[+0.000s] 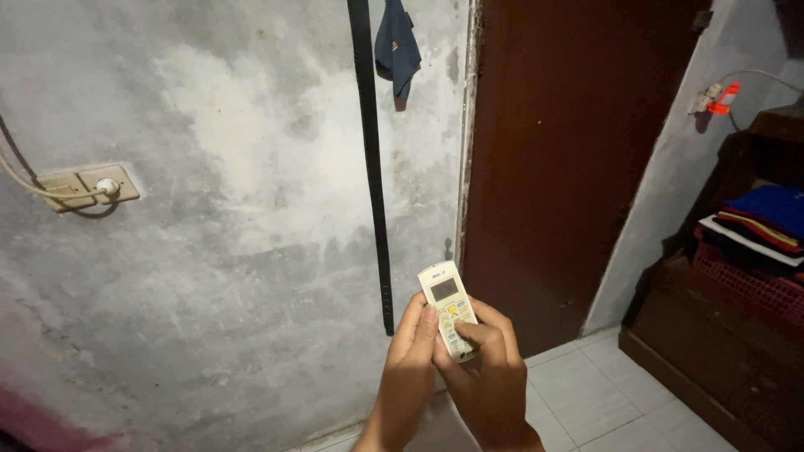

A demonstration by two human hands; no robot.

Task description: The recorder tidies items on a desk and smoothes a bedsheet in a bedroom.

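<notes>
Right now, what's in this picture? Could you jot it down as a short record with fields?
Place: room corner, grey wall, brown door
Held: white remote control, upright
Left hand: grips the remote's left side
Right hand: wraps its lower part, thumb on the buttons
Wall: socket with plug, hanging black belt
Right: shelf with folded clothes

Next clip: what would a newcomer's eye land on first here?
First, the white remote control held up low in the middle by both the left hand and right hand. Then the black belt hanging down the stained grey wall, beside a brown door.
</notes>
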